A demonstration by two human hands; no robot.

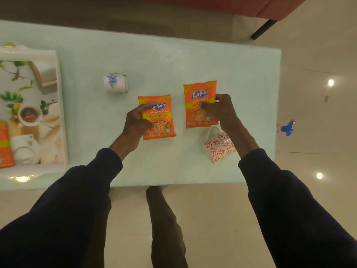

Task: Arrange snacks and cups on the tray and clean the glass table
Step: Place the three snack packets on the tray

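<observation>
Left hand (138, 120) and right hand (222, 109) each pinch a snack packet; lift both flat, carry left to the tray (61, 120)

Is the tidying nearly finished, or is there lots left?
Just started. One orange snack packet already lies on the white picture tray. The left hand and right hand each rest on another orange packet. The blue-flower cup and red-patterned mug still lie on the glass table, which still needs cleaning.
</observation>
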